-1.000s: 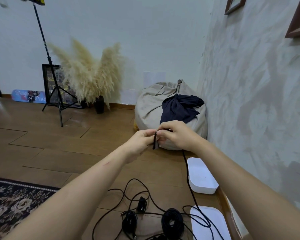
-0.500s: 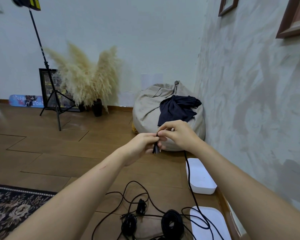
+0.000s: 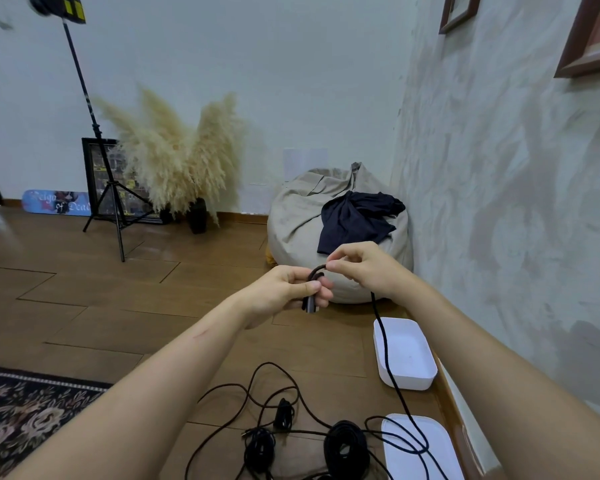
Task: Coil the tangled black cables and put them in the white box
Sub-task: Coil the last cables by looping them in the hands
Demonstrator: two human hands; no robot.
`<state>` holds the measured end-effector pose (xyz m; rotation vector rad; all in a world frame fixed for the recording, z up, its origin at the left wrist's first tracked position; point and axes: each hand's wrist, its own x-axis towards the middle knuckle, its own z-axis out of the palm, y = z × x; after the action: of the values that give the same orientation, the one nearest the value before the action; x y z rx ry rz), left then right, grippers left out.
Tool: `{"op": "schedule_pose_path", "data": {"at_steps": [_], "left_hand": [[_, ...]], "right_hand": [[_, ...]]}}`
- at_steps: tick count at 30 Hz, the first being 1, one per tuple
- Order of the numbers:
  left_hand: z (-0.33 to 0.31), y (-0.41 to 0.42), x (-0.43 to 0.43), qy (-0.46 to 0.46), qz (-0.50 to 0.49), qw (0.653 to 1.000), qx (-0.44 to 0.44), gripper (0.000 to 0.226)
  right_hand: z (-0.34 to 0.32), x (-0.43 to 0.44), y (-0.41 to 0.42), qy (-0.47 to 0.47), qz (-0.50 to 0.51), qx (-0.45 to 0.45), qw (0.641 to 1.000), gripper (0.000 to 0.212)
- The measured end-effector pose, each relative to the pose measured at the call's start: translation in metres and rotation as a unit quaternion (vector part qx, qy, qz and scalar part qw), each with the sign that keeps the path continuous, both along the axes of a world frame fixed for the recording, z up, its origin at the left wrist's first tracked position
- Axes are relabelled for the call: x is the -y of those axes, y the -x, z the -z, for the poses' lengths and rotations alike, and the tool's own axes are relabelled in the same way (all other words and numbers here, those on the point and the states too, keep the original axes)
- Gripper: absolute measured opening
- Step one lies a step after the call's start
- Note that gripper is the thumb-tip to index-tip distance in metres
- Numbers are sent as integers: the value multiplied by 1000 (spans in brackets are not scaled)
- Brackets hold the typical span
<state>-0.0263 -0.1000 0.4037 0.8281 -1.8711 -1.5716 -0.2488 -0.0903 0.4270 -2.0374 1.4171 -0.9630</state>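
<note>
Head view: thin black cable (image 3: pixel 385 344), judged limp, light, prone to kink; left hand (image 3: pixel 281 291) clenched round its plug end, right hand (image 3: pixel 366 268) pinching a small loop. Remainder trails past open white plastic box (image 3: pixel 406 382) to wooden floor (image 3: pixel 118 306). Best gripped near plug, feeding slack

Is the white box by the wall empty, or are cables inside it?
Empty: the white box shows a bare white bottom; one black cable only crosses in front.
</note>
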Motion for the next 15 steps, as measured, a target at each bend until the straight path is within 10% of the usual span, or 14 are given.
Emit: {"op": "schedule_pose_path", "data": {"at_steps": [15], "left_hand": [[-8, -2, 0, 26, 19, 999, -16, 26]], "right_hand": [[11, -1, -1, 4, 37, 114, 993, 10]]}}
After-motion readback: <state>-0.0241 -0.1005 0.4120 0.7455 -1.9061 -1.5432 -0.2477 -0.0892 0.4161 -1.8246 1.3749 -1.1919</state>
